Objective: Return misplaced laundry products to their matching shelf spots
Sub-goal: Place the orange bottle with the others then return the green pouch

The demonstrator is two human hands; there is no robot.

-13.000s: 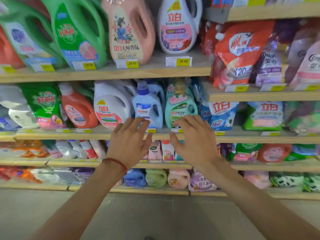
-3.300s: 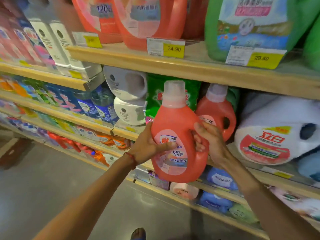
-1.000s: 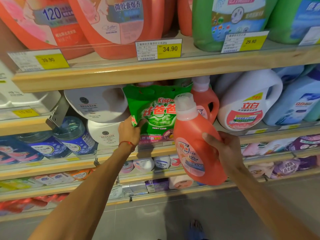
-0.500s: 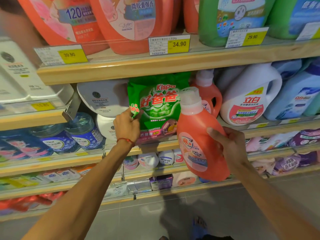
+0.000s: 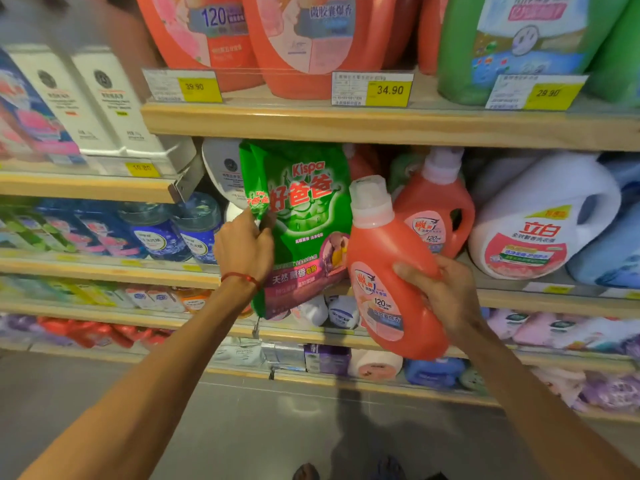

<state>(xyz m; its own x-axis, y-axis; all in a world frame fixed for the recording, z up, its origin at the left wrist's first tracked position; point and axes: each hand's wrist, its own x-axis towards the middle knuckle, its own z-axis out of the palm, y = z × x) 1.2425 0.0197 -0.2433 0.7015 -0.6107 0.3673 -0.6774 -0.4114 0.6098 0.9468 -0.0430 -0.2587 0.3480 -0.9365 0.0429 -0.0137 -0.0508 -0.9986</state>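
Note:
My right hand (image 5: pixel 440 292) grips an orange detergent bottle (image 5: pixel 388 271) with a pale cap, tilted left in front of the middle shelf (image 5: pixel 554 299). My left hand (image 5: pixel 246 247) pinches the left edge of a green Kispa powder bag (image 5: pixel 304 216), which hangs partly out over the shelf's front edge. A matching orange bottle (image 5: pixel 436 206) stands on the shelf just behind the held one, to the bag's right.
A white jug (image 5: pixel 543 216) and blue jugs stand to the right on the same shelf. Large orange and green jugs fill the upper shelf (image 5: pixel 346 123) with yellow price tags. White containers (image 5: pixel 221 168) sit left of the bag. Lower shelves hold small packs; grey floor lies below.
My left hand has pulled the green bag forward and down off the shelf edge. The orange bottle in my right hand stays beside it, slightly lower and more tilted.

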